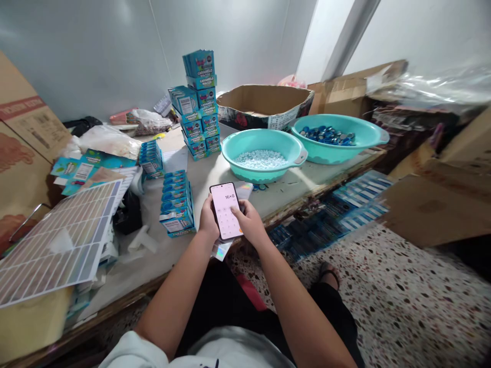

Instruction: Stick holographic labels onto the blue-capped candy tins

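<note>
A smartphone (226,217) with a pale pink calculator screen reading "16×8" is held upright over the table's front edge. My left hand (208,221) grips its left side. Around the lower right side is my right hand (250,221), its thumb over the keypad. Shiny holographic sheets (222,250) lie under and beside the phone. Left of it stands a row of blue candy boxes (177,204) packed in a tray. Beyond the phone is a turquoise basin (264,173) of small pale candies.
A second turquoise basin (333,153) holds blue round tins. Stacked "Caramelo Macizo" boxes (201,110) rise at the back, near an open carton (264,94). A label sheet (72,240) and a black tape dispenser (128,212) are on the left. Blue packages (318,225) lie below the table.
</note>
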A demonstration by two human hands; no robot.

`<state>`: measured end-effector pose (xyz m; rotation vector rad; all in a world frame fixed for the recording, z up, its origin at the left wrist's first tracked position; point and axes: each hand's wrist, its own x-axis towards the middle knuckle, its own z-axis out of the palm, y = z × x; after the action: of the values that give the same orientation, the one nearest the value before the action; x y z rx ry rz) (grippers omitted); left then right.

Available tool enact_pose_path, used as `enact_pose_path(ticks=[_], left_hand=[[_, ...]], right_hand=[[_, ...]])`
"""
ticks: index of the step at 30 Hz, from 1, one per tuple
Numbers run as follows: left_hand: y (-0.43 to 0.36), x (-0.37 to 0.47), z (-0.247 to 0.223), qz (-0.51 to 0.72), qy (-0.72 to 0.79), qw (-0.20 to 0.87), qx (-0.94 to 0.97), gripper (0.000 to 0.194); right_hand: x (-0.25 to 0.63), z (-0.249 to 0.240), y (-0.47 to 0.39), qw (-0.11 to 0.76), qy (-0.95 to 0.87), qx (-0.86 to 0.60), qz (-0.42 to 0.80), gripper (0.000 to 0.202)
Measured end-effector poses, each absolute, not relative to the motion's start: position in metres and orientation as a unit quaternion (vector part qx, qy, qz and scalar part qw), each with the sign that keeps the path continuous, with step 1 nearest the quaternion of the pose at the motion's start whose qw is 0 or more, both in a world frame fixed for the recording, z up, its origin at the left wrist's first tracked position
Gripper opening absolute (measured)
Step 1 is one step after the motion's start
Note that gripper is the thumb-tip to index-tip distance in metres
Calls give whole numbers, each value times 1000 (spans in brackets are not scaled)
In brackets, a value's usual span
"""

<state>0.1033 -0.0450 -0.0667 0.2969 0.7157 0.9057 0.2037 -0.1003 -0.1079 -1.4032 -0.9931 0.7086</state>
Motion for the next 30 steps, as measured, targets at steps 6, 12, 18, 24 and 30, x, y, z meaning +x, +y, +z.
enact_pose_path(ticks=[6,12,18,24,30], left_hand=[[-47,102,-63,416,344,825,166,39],[-48,102,-63,407,340,831,171,41],[-48,103,-64,413,340,825,186,41],[-47,103,-69,405,330,837,161,41],[-46,103,-71,406,330,838,154,40]], right_hand=[[204,-106,-100,593,-419,-619,300,38],[203,-105,-99,588,-417,-626,297,41],[202,-102,-100,585,-421,-629,292,38],[202,-100,-103,580,-421,-635,289,38],[202,-97,-103,579,-422,-634,291,36]])
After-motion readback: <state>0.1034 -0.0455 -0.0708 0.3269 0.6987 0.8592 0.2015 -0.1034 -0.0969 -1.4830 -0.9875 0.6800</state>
